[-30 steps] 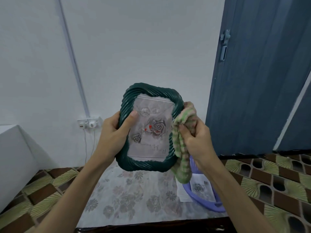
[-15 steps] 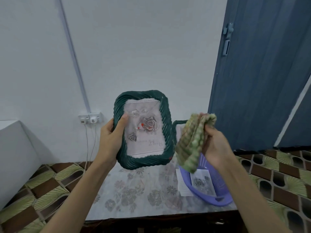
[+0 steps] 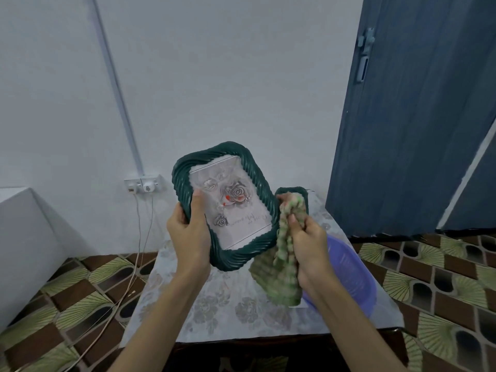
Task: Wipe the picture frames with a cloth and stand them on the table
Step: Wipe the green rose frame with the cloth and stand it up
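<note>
Dark green picture frame is pinched one-sided by the left hand — it could twist loose when the right hand, bunched on the green cloth, presses beside it.

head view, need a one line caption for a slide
Left hand holds a dark green ribbed picture frame tilted above the table while right hand grips a green knitted cloth.

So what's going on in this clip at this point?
A person is cleaning picture frames over a small table. The left hand holds a dark green frame tilted in the air by its left edge, while the right hand bunches a green cloth against the frame's right side. A second green frame shows behind the cloth, and a purple basin sits on the table.
</note>
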